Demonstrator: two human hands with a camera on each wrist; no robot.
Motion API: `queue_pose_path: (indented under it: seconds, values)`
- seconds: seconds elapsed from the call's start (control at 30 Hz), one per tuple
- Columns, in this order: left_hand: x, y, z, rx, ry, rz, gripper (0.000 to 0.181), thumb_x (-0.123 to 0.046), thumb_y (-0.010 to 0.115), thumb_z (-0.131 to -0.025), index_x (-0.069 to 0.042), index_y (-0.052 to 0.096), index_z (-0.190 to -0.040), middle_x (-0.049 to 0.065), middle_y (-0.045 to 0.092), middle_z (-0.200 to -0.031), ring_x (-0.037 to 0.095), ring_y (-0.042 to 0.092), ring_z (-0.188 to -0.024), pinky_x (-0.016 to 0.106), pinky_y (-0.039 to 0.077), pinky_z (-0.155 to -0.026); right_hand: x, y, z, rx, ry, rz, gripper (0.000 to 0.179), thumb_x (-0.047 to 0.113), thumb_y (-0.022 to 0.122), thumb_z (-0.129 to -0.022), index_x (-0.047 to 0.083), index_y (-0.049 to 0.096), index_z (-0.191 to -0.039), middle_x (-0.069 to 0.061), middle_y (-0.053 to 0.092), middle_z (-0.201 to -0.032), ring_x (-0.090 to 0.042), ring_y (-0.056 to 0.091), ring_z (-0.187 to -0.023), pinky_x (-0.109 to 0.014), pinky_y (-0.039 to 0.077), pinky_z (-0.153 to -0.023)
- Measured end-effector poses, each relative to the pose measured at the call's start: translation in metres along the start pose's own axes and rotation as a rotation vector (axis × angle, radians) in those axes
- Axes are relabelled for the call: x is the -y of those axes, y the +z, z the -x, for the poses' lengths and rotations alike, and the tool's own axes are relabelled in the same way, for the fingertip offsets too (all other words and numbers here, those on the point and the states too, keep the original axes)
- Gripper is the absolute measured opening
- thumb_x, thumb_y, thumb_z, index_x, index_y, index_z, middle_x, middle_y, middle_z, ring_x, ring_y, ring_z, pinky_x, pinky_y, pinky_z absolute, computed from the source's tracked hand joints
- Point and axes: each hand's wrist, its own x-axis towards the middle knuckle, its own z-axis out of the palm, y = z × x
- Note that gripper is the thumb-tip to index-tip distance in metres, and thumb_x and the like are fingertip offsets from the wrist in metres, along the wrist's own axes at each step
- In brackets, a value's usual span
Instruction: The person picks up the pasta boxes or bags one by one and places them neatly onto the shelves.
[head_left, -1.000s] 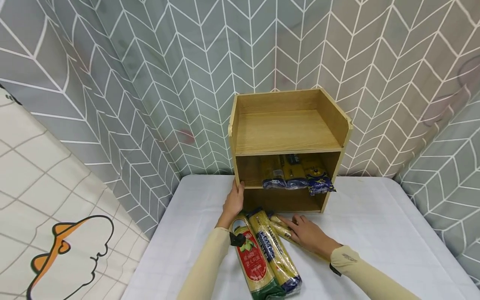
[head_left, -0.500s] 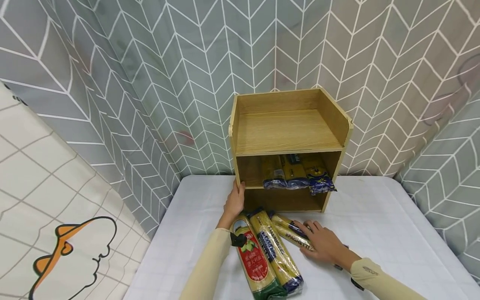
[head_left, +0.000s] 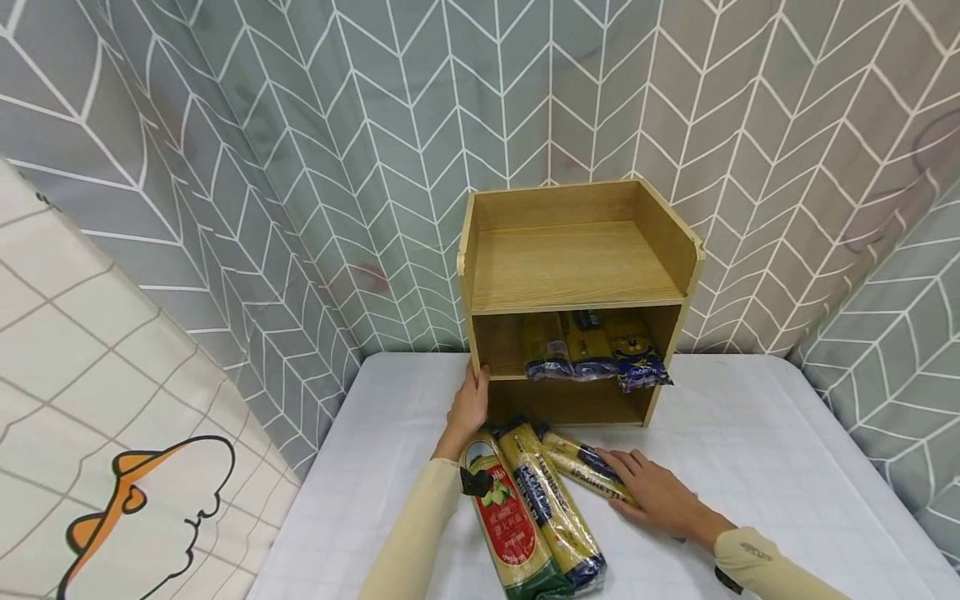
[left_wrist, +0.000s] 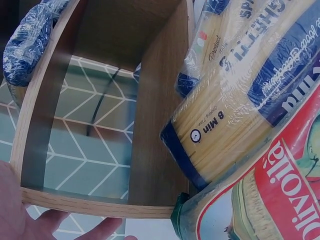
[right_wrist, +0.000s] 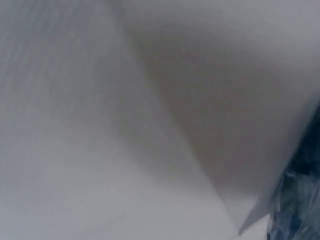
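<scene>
My left hand [head_left: 468, 407] grips the left side panel of a small wooden shelf unit [head_left: 577, 265]; in the left wrist view its fingers [left_wrist: 100, 229] wrap the panel's edge. My right hand [head_left: 658, 493] lies over the right end of a spaghetti packet [head_left: 581, 467], fingers across the top and thumb on the near side. Left of that, a yellow and blue spaghetti packet [head_left: 551, 508] lies beside a red-labelled Olivoila pasta packet [head_left: 510, 525]. The right wrist view shows mostly blurred white cloth and some blue wrapping [right_wrist: 297, 205], without the hand.
Several pasta packets [head_left: 588, 346] lie in the shelf's middle compartment, their blue ends sticking out past its front edge. Below is the bottom compartment [head_left: 566, 402]. A white cloth covers the table [head_left: 742, 442]. Patterned curtains [head_left: 375, 167] stand behind and at both sides.
My right hand has moved right and nearer along the spaghetti packet, uncovering its label; the packet has turned slightly. My left hand stays on the shelf panel.
</scene>
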Motion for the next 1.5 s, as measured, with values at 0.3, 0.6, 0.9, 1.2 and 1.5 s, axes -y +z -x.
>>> queue_pose_path:
  seconds: [0.3, 0.6, 0.9, 1.2, 1.5]
  values:
    - [0.003, 0.001, -0.002, -0.006, 0.003, 0.009, 0.064, -0.050, 0.023, -0.111, -0.017, 0.017, -0.166, 0.020, 0.050, -0.156, 0.050, 0.053, -0.137, 0.072, 0.041, -0.106, 0.003, -0.001, 0.000, -0.077, -0.074, 0.124, 0.080, 0.027, 0.081, -0.088, 0.008, 0.042, -0.155, -0.009, 0.063, -0.134, -0.021, 0.066, -0.110, -0.038, 0.057, -0.086]
    - [0.001, -0.001, 0.000, -0.004, -0.014, -0.001, 0.065, -0.052, 0.023, -0.111, -0.018, 0.018, -0.166, 0.020, 0.051, -0.156, 0.050, 0.053, -0.136, 0.071, 0.042, -0.106, 0.002, -0.010, -0.001, -0.147, -0.097, 0.166, 0.082, 0.018, 0.084, -0.080, 0.005, 0.046, -0.152, -0.010, 0.066, -0.126, -0.022, 0.068, -0.105, -0.037, 0.058, -0.080]
    - [0.000, -0.001, 0.001, 0.010, -0.023, -0.001, 0.065, -0.054, 0.022, -0.111, -0.020, 0.015, -0.167, 0.019, 0.048, -0.159, 0.050, 0.052, -0.138, 0.074, 0.041, -0.105, -0.007, -0.019, -0.006, -0.151, -0.089, 0.148, 0.061, 0.036, 0.013, -0.110, 0.007, 0.045, -0.153, -0.013, 0.066, -0.125, -0.026, 0.068, -0.107, -0.041, 0.059, -0.081]
    - [0.001, -0.001, 0.001, 0.010, -0.014, 0.002, 0.066, -0.053, 0.021, -0.111, -0.018, 0.017, -0.166, 0.020, 0.050, -0.157, 0.051, 0.054, -0.136, 0.073, 0.042, -0.104, -0.008, -0.031, -0.017, -0.188, -0.078, 0.115, 0.057, 0.039, 0.024, -0.112, 0.008, 0.043, -0.155, -0.015, 0.065, -0.130, -0.030, 0.069, -0.110, -0.045, 0.059, -0.083]
    - [-0.001, -0.001, 0.001, 0.007, -0.026, 0.003, 0.065, -0.052, 0.023, -0.111, -0.018, 0.016, -0.166, 0.020, 0.050, -0.157, 0.050, 0.053, -0.136, 0.073, 0.042, -0.105, 0.011, -0.045, -0.034, -0.271, -0.139, 0.084, 0.065, 0.045, 0.015, -0.111, 0.008, 0.049, -0.153, -0.014, 0.066, -0.131, -0.028, 0.070, -0.110, -0.045, 0.060, -0.087]
